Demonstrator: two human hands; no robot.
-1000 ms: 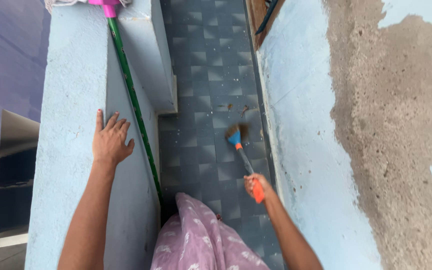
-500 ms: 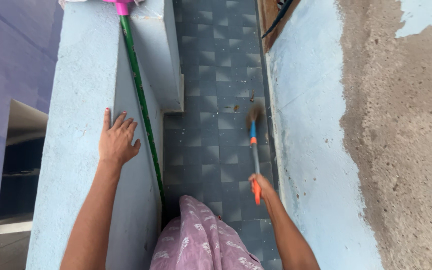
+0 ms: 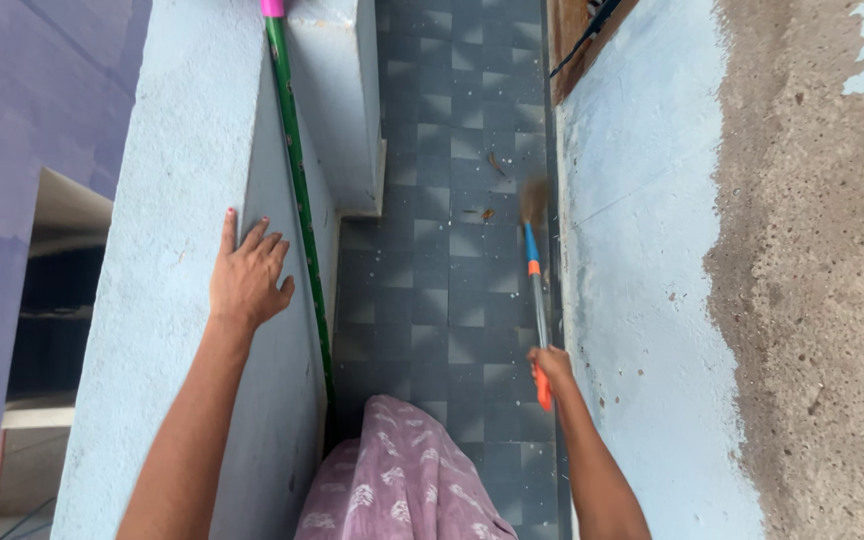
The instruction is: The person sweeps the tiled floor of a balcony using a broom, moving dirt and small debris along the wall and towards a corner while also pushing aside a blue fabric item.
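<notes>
Mauve printed cloth, my garment (image 3: 402, 470), fills the near bottom edge of the view, hanging over the grey tiled floor (image 3: 452, 300) of a narrow passage.

Item, right hand (image 3: 550, 366): clamped round the orange grip of a small broom (image 3: 535, 290). I judge the grip sits at the very end so that the bristles reach the floor ahead while I stand upright. The grey shaft runs forward from my fist, passes an orange collar and a blue neck, and ends in brown bristles, blurred, down on the tiles hard against the foot of the right wall (image 3: 642, 300). The broom head thus lies well ahead of the hand, the shaft nearly parallel with the wall.

Item, left hand (image 3: 249, 277): open, fingers spread, palm flat on the top of the pale blue parapet (image 3: 172, 200). It holds nothing; it seems placed there to steady me.

Item, green pole (image 3: 300, 200): long, thin, propped in the corner where the parapet's inner face meets the floor, just beside my left hand but apart from it. A pink fitting shows at its far end, at the top edge of the view.

Item, debris (image 3: 489, 213): a few small brown bits on the tiles, near the bristles and slightly to their left, another further off.

Item, right wall: pale blue paint, peeled to bare brown plaster over its outer part.

Item, far end: a wooden frame (image 3: 577, 40) at the top of the right wall.
</notes>
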